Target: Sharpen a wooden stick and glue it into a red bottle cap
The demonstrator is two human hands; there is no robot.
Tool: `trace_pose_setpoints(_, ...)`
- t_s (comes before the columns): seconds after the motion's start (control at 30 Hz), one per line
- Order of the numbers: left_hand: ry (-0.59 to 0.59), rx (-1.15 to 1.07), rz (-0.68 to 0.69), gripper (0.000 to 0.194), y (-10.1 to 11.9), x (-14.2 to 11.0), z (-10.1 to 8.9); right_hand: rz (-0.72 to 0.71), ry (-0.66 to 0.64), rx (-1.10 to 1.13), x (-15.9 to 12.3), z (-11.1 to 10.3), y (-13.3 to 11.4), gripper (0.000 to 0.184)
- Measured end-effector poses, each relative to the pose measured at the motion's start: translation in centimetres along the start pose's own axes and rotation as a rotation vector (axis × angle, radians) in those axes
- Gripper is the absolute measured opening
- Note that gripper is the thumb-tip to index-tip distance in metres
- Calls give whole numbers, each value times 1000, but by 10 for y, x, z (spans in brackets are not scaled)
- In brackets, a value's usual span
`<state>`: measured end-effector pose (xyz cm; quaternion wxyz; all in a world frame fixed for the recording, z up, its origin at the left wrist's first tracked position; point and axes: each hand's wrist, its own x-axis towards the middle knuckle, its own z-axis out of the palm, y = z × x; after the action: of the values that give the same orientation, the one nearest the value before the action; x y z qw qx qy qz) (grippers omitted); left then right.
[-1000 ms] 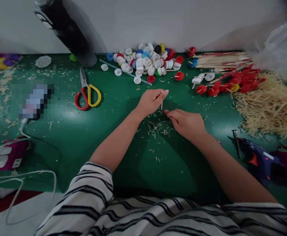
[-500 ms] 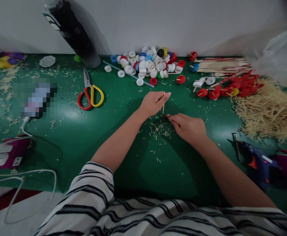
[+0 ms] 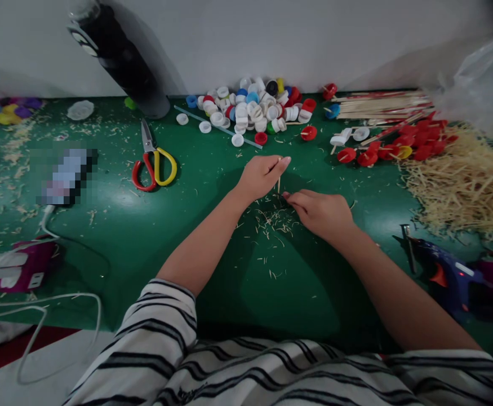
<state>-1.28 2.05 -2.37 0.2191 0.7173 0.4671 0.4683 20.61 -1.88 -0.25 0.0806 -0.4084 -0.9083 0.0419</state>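
My left hand [image 3: 261,175] is closed on a short thin wooden stick [image 3: 279,181] held upright over the green table [image 3: 153,237]. My right hand [image 3: 320,211] is closed in a pinch at the stick's lower end, holding a small dark thing I cannot make out. Fine wood shavings [image 3: 274,221] lie scattered on the table just under both hands.
A pile of bottle caps [image 3: 250,110] lies at the back, red-and-yellow scissors [image 3: 153,163] to the left. Caps on sticks [image 3: 394,149], long sticks [image 3: 381,104] and a heap of cut sticks [image 3: 466,186] lie right. A blue glue gun [image 3: 440,273] lies near right; cables [image 3: 30,304] lie left.
Both hands stay in nearly the same place around the stick; the view shifts slightly. Nothing was picked up or let go.
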Motion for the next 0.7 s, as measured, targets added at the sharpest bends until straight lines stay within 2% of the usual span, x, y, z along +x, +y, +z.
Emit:
trace_pose_setpoints(0.17,-1,-1,-12,67,3,0,-1,-4,-69,-32,-2,-6,-2,42)
trace_pose_setpoints(0.57,-95,81,-36,64,5,-3,-3,-30,-67,75,-7,-7,2,37)
trace_pose_setpoints(0.63,-55,39,-44,64,2,-3,-1,-28,-73,91,-7,-8,2,36)
trace_pose_setpoints(0.7,72,-34,-72,65,-4,-2,1,-27,-78,115,-8,-8,1,35)
